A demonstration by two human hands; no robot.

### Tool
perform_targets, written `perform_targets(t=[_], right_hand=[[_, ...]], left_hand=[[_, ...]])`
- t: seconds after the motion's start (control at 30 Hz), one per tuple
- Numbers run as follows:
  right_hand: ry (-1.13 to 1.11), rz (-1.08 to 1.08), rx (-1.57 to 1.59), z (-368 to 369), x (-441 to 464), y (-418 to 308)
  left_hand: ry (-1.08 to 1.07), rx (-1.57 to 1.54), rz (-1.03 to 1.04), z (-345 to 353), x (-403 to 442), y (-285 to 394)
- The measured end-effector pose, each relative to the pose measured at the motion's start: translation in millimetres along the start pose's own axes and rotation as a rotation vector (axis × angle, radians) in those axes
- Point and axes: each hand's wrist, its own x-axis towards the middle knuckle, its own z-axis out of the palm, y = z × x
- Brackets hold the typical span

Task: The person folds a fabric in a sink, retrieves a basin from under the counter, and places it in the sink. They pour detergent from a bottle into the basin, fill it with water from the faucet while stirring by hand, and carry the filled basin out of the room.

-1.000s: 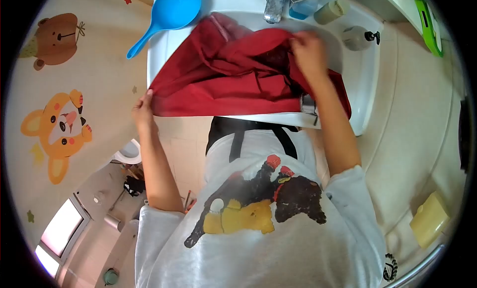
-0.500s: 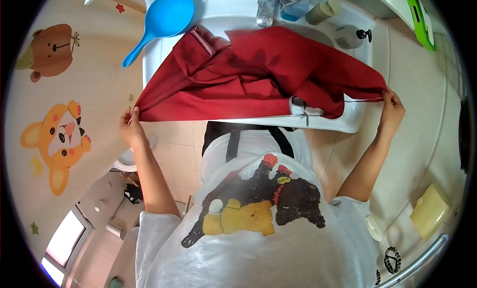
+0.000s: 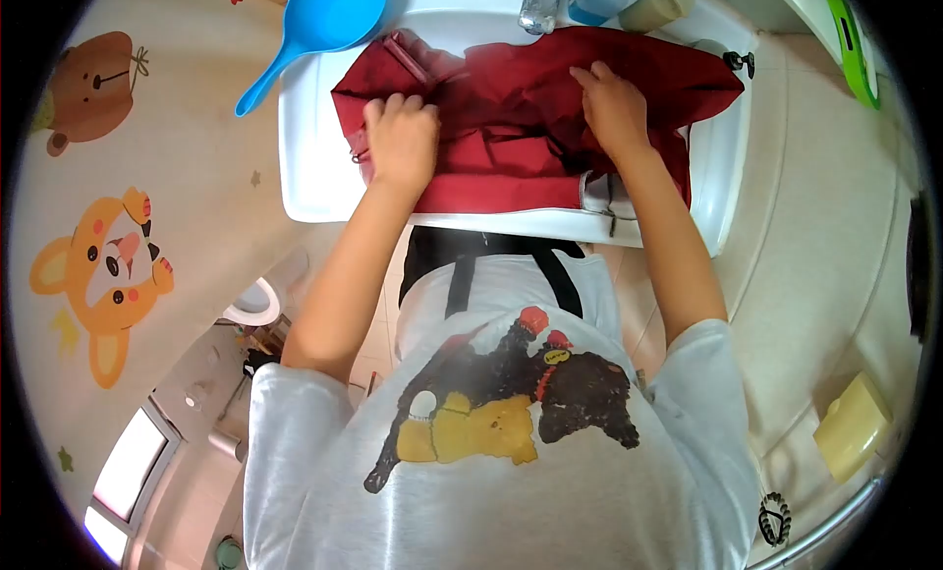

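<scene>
A red cloth garment (image 3: 511, 98) lies bunched across the white sink (image 3: 319, 192), with a zipper and grey lining near the front edge. My left hand (image 3: 401, 142) is on the left part of the garment, its fingers curled; what they grip there cannot be made out. On the right part rests my right hand (image 3: 614, 108), fingers apart, with the index finger pointing left over the fabric. Dark wet-looking patches show on the cloth.
A blue dipper (image 3: 334, 15) lies at the sink's back left corner. Along the back edge stand a clear bottle (image 3: 541, 5), a blue bottle (image 3: 597, 2) and a beige tube (image 3: 656, 8). A black pump top (image 3: 739, 63) shows at the right behind the garment.
Both hands have moved inward from the garment's outer ends. The cloth, stretched wide before, is now bunched more narrowly in the sink. My right hand has let go of the right end.
</scene>
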Motion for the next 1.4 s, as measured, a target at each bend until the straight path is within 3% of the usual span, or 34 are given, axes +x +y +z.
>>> perform_targets(t=[0.13, 0.23, 0.43, 0.6, 0.7, 0.83, 0.9, 1.0, 1.13, 1.3, 1.4], right_hand=[[-0.155, -0.022, -0.193, 34.9, 21.3, 30.7], [-0.044, 0.013, -0.093, 27.1, 21.2, 35.4], [0.167, 0.33, 0.264, -40.0, 33.8, 26.7], [0.35, 0.348, 0.424, -89.1, 44.5, 26.0], [0.474, 0.299, 0.476, -97.7, 43.5, 38.0], [0.348, 0.376, 0.391, -112.7, 38.4, 40.0], [0.349, 0.355, 0.509, -108.8, 38.4, 42.2], [0.416, 0.366, 0.588, -114.1, 41.8, 33.6], [0.47, 0.366, 0.587, -123.2, 44.1, 30.3], [0.514, 0.406, 0.594, -134.9, 40.6, 30.7], [0.507, 0.389, 0.55, -145.1, 38.6, 31.2]], left_hand=[[-0.158, 0.095, 0.049, 36.0, 16.4, 11.0], [-0.196, 0.093, 0.063, 51.2, 12.8, 12.8], [-0.17, 0.047, 0.074, 59.5, 0.5, 5.9], [-0.221, 0.092, 0.123, 70.5, -3.5, 9.3], [-0.218, 0.065, 0.118, 75.3, -3.4, 7.9], [-0.115, -0.067, 0.038, 62.2, -4.0, 13.0], [-0.073, -0.226, -0.021, 50.3, -2.7, 20.4], [-0.019, -0.285, 0.07, 55.0, -5.4, 19.8], [0.075, -0.353, -0.082, 54.7, -1.1, 19.2], [0.088, -0.899, -0.494, 19.5, 16.6, -0.9], [0.174, -0.938, -0.531, 8.7, 24.4, -36.8]])
